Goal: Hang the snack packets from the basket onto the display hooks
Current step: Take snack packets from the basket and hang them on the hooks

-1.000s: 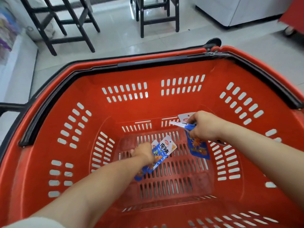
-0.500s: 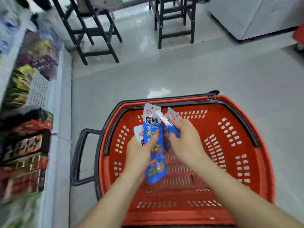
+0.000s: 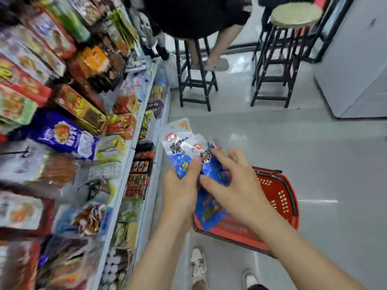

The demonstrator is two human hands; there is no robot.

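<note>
My left hand [image 3: 181, 191] grips a fanned bunch of blue and white snack packets [image 3: 182, 147], its thumb pressed on their front. My right hand [image 3: 234, 185] sits just right of it, fingers spread and touching the rightmost packet of the bunch. Both hands are raised above the red basket [image 3: 280, 197], which stands on the floor below and behind them. The display rack [image 3: 69, 130] on the left is blurred; a bare hook [image 3: 18, 152] shows at its far left.
Shelves packed with snack packs fill the left side. Two black stools [image 3: 194, 80] stand ahead; a person sits on the nearer one. A grey cabinet [image 3: 356, 70] is at the right. My shoes [image 3: 199, 266] are on the grey floor beside the basket.
Both hands lifted the packets out of the basket and upward. The view swung left toward the shelves. The right hand opened its fingers against the bunch held by the left.
</note>
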